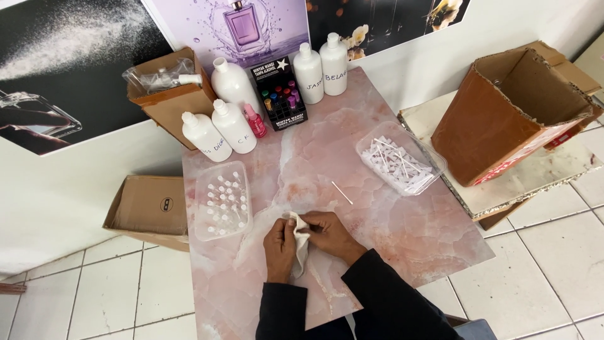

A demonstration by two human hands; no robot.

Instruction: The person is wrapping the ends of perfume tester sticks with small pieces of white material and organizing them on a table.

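Table (390, 252): pink marble-pattern top, standing on a white tiled floor (553, 264) against a white wall.
Large cardboard box (509, 113): brown, open, tilted on a stone slab to the right of the table, well apart from the hands.
Flat cardboard box (148, 208): on the floor, left of the table.
Small cardboard box (170, 94): at the back left corner, leaning on the wall, holding bagged spray parts.
White plastic bottles (321, 69): two upright at the back centre; three more (226, 113) upright at the back left, some with handwritten labels.
Black display box (279, 94): upright between the two bottle groups, holding small coloured vials.
Pink spray bottle (255, 121): small, just beside the display box.
Right tray (371, 146): clear plastic, right of centre, filled with thin white dip tubes.
Left tray (207, 223): clear plastic, left edge of the table, filled with small clear vials with white caps, near the left hand.
Left hand (279, 249): near front edge, fingers closed around the white cloth from the left.
Right hand (330, 234): touching the left hand, fingers pinched on the upper part of the cloth.
White cloth (301, 249): crumpled, held between both hands just above the table top; whatever it wraps is hidden.
Single dip tube (342, 192): thin white stick lying loose on the table, near the right hand, apart from it.
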